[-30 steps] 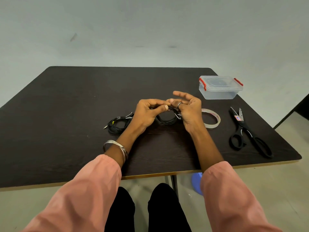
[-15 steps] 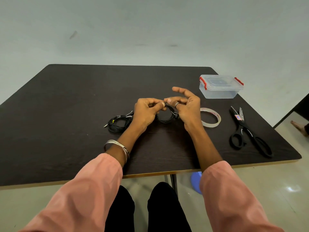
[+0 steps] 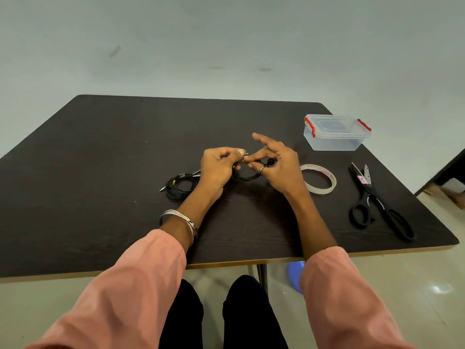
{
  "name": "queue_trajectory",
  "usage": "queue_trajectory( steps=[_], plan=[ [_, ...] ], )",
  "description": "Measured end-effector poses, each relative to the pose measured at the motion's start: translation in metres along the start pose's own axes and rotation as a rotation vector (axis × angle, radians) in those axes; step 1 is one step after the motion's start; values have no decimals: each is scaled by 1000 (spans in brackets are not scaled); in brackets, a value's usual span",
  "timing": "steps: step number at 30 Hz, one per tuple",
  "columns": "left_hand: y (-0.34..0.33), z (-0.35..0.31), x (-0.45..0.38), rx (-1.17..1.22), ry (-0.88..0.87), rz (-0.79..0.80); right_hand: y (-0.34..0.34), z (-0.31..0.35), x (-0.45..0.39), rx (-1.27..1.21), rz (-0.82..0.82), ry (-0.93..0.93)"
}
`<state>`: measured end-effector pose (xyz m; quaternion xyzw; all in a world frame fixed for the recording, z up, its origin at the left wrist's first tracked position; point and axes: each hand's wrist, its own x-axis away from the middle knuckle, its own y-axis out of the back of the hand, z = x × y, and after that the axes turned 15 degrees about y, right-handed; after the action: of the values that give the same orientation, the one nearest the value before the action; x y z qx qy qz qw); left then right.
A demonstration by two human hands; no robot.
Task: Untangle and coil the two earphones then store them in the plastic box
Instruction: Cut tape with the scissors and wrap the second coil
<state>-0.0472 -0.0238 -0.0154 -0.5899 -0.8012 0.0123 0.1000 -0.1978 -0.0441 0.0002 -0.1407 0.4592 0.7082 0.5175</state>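
Observation:
A black earphone coil point(image 3: 247, 175) hangs as a small loop between my two hands above the table's middle. My left hand point(image 3: 218, 165) pinches its top with thumb and forefinger. My right hand point(image 3: 279, 165) holds the other side near an earbud, its index and middle fingers stretched out. A second black earphone point(image 3: 180, 185) lies bundled on the table just left of my left hand, its plug pointing left. The clear plastic box point(image 3: 336, 133) with red clips stands shut at the far right.
A roll of clear tape point(image 3: 319, 179) lies right of my right hand. Black scissors point(image 3: 377, 205) lie near the right edge of the dark table point(image 3: 100, 159). The table's front edge is close to my lap.
Both hands shifted slightly while working the coil. My right hand's fingers have spread wider and an earbud now shows beside them. The bundled earphone has not moved.

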Motion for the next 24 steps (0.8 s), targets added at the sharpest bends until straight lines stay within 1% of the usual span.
queue_trajectory(
  steps=[1,2,4,5,6,7,10,12,17,19,21,24],
  plan=[
    [0,0,0,-2,-8,-4,3,2,0,-52,1,-24],
    [0,0,-1,-6,-15,-6,5,4,-1,-132,-35,-72],
    [0,0,0,-16,-19,5,9,10,-1,-285,-180,-164],
    [0,0,0,-22,-21,12,10,10,-1,-299,-249,-187],
    [0,0,1,-31,-28,17,10,9,-1,-261,-279,-201],
    [0,1,2,-45,-39,22,9,7,-1,-214,-264,-212],
    [1,1,3,-107,-76,13,2,3,-1,-80,-73,-196],
    [1,1,4,-136,-95,12,-1,1,-1,26,5,-160],
    [-3,2,7,-283,-187,-70,-1,-1,0,130,-39,-99],
    [-3,2,7,-296,-172,-75,-3,0,1,200,-56,-51],
    [-3,1,7,-273,-133,-36,-6,0,2,286,-54,18],
    [-3,-1,7,-223,-65,19,-11,-3,3,510,-46,143]
  ],
)
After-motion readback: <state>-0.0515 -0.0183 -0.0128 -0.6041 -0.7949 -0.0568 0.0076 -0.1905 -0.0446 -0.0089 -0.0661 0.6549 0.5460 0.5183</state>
